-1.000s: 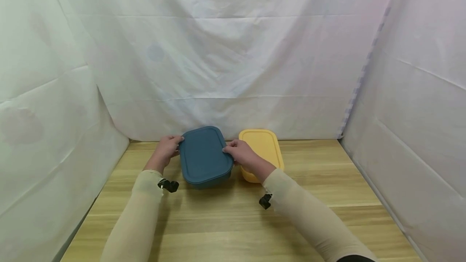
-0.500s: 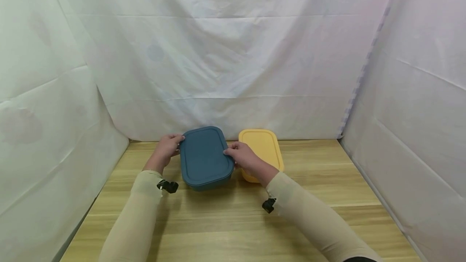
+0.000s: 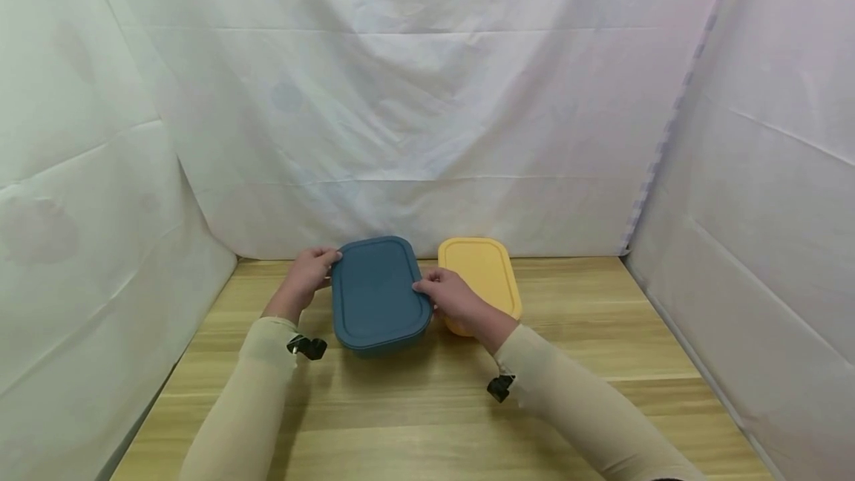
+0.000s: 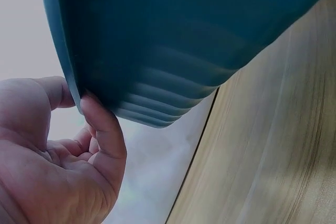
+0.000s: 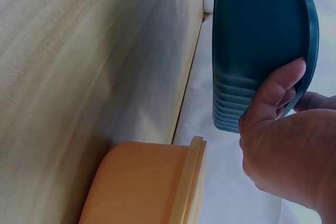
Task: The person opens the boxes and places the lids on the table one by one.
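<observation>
Blue lidded container (image 3: 379, 295) has drifted slightly toward the desk's (image 3: 601, 332) near edge and settled lower over the last second, held from both sides, so the carry looks to be ending close beside the yellow lidded container (image 3: 482, 273) near the desk's far edge. Left hand (image 3: 306, 277) and right hand (image 3: 449, 297) each grip its rim. Only the wrist views show its ribbed underside lifted clear of the wood, thumbs under the lip.

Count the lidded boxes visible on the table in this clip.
2. The blue box is held at its sides by the left hand and the right hand. The yellow box sits beside it on the table, partly behind the right hand. None appear hidden.
</observation>
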Motion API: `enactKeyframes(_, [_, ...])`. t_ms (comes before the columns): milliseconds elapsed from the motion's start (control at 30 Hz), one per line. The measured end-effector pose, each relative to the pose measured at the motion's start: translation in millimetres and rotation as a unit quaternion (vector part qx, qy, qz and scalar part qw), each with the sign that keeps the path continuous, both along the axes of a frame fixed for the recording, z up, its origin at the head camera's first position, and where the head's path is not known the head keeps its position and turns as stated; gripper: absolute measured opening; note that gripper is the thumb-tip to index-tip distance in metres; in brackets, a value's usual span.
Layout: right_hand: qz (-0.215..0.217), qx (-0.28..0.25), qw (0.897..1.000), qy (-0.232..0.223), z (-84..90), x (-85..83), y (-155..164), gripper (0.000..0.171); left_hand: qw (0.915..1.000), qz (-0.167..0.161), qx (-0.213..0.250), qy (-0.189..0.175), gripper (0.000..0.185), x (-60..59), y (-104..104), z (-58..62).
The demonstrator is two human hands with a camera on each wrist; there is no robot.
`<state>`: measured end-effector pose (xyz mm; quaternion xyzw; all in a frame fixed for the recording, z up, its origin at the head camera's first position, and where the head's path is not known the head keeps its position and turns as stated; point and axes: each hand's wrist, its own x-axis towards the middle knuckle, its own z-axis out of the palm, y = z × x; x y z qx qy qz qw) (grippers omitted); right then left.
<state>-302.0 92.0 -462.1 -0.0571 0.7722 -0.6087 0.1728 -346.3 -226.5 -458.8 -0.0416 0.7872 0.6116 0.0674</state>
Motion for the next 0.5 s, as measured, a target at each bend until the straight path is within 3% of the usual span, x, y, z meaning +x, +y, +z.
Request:
enactKeyframes(267, [0.014,-0.071,0.997,-0.03,1.1,12.3,3.6,0.024,0.9999,-0.008,0.003,-0.005,0.042,5.0,2.9,0.5])
enactKeyframes(500, [0.024,-0.086,0.995,-0.042,0.1,17.7,7.3,0.026,0.9998,-0.02,-0.003,0.005,0.043,11.3,2.7,3.6])
